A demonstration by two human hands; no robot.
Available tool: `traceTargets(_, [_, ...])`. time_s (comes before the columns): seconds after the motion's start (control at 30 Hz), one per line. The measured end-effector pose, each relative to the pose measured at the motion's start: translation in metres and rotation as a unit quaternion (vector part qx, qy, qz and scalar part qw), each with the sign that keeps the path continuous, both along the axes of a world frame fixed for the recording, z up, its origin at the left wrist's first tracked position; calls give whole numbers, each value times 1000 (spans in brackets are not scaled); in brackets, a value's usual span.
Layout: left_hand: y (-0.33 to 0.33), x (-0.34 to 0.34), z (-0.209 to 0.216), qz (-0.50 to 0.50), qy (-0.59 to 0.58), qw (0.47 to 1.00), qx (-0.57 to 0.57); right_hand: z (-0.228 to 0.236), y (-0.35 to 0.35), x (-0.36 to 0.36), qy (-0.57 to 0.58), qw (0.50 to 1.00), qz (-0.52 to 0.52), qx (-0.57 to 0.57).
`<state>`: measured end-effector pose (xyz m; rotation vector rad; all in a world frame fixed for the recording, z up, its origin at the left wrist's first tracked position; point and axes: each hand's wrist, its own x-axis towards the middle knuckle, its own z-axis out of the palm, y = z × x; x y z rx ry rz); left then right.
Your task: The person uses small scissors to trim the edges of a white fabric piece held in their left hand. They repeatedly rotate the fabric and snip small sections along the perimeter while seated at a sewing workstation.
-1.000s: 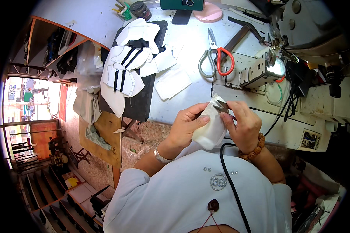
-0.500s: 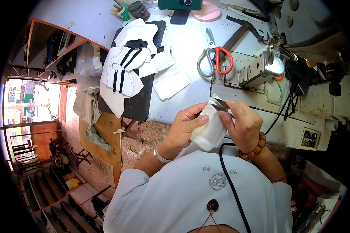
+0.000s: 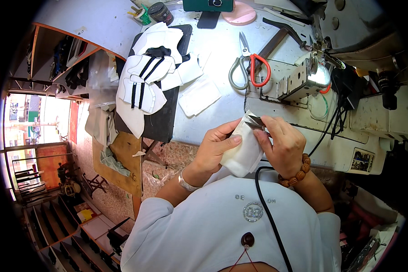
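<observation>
My left hand (image 3: 215,147) grips a white padded piece (image 3: 241,156), thumb on its face, close in front of my chest. My right hand (image 3: 284,144) is closed round small thread snips (image 3: 255,121). Their dark pointed blades lie at the upper end of the white piece; whether they cut into it I cannot tell. Most of the snips is hidden by my fingers. Beyond my hands, on the table, a flat white piece (image 3: 199,97) lies near scissors (image 3: 254,63) with one red and one grey handle.
Left on a black board (image 3: 161,122) are stacked white cut pieces (image 3: 143,79), some with black trim. A sewing machine (image 3: 303,84) stands at right. Past the scissors lies a hammer (image 3: 272,45), beside a pink disc (image 3: 239,13). A black cable (image 3: 265,195) hangs down my front.
My hands hold nearly the same pose on the white piece and the snips. The whole view has shifted very slightly; nothing was taken up or let go.
</observation>
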<state>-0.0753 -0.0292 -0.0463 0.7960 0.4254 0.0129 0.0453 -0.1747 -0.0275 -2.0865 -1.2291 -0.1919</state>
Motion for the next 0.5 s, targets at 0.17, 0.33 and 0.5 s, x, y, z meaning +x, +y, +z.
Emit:
traceTargets(0.17, [0,-1,-1,-7,-1,1000,14,6,1,0,-6,1000,0,-18])
traceTargets(0.33, [-7,-3,-7,17,-1,998,53,1,3,-5,52,998,-9,-17])
traceTargets(0.5, [-13,1,-14,48,5,997,68,-33,9,-13,394,914,-7,100])
